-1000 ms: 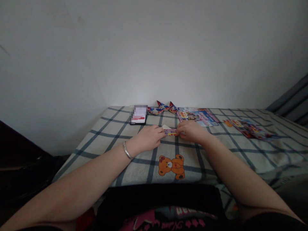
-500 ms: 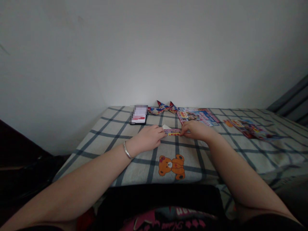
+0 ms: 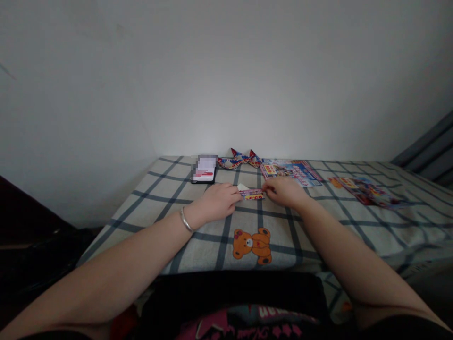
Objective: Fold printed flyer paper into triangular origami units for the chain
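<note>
Between my hands, low over the checked cloth, is a small folded piece of printed paper (image 3: 252,194) with a pale pointed flap on its far side. My left hand (image 3: 220,202), with a silver bangle at the wrist, has its fingers closed on the paper's left end. At the right end, the curled fingers of my right hand (image 3: 283,191) pinch the far corner; the fingertips are partly hidden. Beyond them lies a folded paper shape (image 3: 239,159) with several points, in a red and blue print.
A phone (image 3: 204,170) with a lit screen lies at the back left. One printed leaflet (image 3: 300,171) is behind my right hand, and another leaflet (image 3: 375,191) lies farther right. The checked tablecloth (image 3: 148,203) carries a bear picture (image 3: 252,245). A wall (image 3: 226,85) rises behind the table.
My right fingers have shifted slightly left and up, from the near right end of the folded paper to its far corner. More of its print shows. The left hand has barely moved.
</note>
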`<state>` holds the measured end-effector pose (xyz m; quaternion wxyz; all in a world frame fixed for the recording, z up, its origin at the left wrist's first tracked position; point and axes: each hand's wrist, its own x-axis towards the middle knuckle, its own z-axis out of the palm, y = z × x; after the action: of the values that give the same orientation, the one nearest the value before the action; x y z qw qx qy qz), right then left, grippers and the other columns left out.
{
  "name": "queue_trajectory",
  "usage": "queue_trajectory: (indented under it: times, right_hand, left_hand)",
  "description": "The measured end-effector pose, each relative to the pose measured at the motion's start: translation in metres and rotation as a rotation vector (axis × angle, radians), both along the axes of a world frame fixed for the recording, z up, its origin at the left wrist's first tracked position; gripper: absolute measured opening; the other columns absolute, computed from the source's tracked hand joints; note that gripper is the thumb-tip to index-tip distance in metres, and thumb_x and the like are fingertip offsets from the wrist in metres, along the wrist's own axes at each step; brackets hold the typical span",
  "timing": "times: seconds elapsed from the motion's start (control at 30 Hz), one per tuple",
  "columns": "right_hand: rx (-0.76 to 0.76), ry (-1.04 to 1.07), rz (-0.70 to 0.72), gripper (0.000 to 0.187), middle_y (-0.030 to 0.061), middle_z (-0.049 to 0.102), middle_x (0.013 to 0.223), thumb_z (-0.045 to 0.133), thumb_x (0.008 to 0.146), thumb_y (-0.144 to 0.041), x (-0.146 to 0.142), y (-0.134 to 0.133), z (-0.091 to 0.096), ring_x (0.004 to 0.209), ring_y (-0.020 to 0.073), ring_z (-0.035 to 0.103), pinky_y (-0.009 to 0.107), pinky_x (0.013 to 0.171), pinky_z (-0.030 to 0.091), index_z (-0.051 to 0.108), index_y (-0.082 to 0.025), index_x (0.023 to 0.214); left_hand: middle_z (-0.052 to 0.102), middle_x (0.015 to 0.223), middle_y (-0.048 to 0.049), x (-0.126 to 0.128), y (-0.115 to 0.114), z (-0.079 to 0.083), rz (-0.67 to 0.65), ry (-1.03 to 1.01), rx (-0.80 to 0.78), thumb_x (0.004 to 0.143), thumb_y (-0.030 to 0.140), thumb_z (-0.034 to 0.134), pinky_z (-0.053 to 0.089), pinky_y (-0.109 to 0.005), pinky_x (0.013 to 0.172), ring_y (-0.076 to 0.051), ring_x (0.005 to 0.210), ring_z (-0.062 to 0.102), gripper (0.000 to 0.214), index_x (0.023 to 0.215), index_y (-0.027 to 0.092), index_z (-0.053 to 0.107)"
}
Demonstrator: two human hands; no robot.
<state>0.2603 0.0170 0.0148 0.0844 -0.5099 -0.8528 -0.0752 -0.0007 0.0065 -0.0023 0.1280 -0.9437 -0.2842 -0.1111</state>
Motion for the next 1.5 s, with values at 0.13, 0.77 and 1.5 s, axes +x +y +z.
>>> queue_trajectory:
  times: [0.13, 0.77, 1.5]
  right_hand:
    - [0.001, 0.043, 0.017, 0.022, 0.0061, 0.073, 0.096, 0.054, 0.091, -0.035, -0.011, -0.003, -0.002, 0.089, 0.0216, 0.065, 0.031, 0.077, 0.046, 0.071, -0.023, 0.099]
    - [0.018, 0.082, 0.173, 0.037, 0.0101, 0.066, 0.119, 0.056, 0.091, -0.035, -0.019, -0.001, -0.016, 0.112, 0.0248, 0.058, 0.040, 0.101, 0.042, 0.064, -0.019, 0.123]
    - [0.018, 0.213, 0.387, 0.028, 0.0109, 0.066, 0.116, 0.058, 0.089, -0.029, -0.022, 0.010, -0.027, 0.114, 0.0238, 0.055, 0.043, 0.103, 0.041, 0.065, -0.016, 0.113]
  left_hand:
    - [0.062, 0.093, -0.0060, -0.002, 0.001, 0.002, 0.009, -0.003, 0.037, 0.088, 0.018, 0.052, 0.045, -0.035, 0.084, -0.020, 0.090, 0.057, 0.017, 0.096, 0.018, 0.066]
    - [0.063, 0.096, -0.0057, -0.004, 0.009, -0.002, 0.005, -0.086, -0.072, 0.092, 0.019, 0.051, 0.045, -0.033, 0.084, -0.019, 0.091, 0.057, 0.018, 0.103, 0.018, 0.065]
    - [0.053, 0.134, -0.0124, -0.007, 0.014, -0.013, 0.044, -0.222, -0.088, 0.088, 0.023, 0.056, 0.035, -0.040, 0.110, -0.023, 0.125, 0.045, 0.049, 0.135, 0.013, 0.047]
